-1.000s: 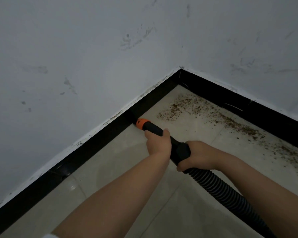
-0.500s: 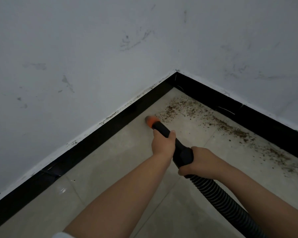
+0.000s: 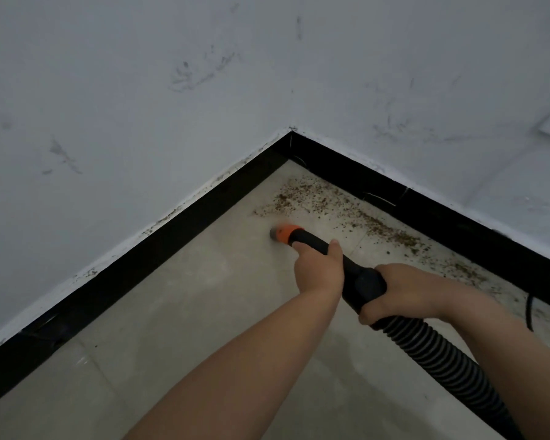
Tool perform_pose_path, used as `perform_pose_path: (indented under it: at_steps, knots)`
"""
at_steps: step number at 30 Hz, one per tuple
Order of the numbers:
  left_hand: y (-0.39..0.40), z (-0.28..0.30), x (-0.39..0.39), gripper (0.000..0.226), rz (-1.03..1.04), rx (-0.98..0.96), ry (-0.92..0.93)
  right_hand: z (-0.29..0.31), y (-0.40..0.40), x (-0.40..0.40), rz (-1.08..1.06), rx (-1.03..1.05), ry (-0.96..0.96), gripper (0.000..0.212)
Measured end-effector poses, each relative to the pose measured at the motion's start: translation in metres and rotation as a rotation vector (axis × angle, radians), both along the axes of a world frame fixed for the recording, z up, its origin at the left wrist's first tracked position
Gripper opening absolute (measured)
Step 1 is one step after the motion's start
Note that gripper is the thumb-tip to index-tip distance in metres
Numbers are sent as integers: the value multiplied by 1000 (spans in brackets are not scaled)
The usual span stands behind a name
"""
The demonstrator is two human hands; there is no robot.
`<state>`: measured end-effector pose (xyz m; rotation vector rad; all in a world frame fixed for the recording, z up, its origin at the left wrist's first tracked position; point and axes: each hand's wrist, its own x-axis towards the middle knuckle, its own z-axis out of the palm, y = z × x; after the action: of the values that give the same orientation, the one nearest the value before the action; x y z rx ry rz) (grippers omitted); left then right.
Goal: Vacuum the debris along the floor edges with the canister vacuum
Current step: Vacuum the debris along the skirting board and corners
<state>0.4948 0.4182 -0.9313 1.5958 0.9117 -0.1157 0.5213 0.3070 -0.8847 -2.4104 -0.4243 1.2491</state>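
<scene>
Both hands hold a black vacuum wand with an orange nozzle tip (image 3: 285, 233). My left hand (image 3: 319, 268) grips the wand just behind the tip. My right hand (image 3: 400, 289) grips the thicker black cuff where the ribbed black hose (image 3: 438, 360) begins. The tip sits on the pale tiled floor (image 3: 188, 312), a little away from the left black skirting board (image 3: 185, 230). Brown crumb debris (image 3: 311, 198) lies in the corner, just beyond the tip, and trails along the right skirting (image 3: 394, 236). The canister is out of view.
Two scuffed white walls meet at a corner (image 3: 291, 130), each with a black skirting board (image 3: 451, 217) at the floor. A black cable (image 3: 529, 309) hangs near the right edge. The hose runs off toward the lower right.
The nozzle tip has pulled back from the left skirting board out onto the floor, toward the debris patch. Both hands keep their grip and the view has shifted slightly.
</scene>
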Motion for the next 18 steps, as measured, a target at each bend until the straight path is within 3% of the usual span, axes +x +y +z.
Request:
perform_pose_path:
  at_steps: [8, 18]
  knots:
    - [-5, -4, 10, 71, -88, 54, 35, -11, -10, 4, -19, 15, -11, 24]
    - [48, -14, 14, 63, 12, 147, -5, -33, 45, 12, -3, 124, 22, 25]
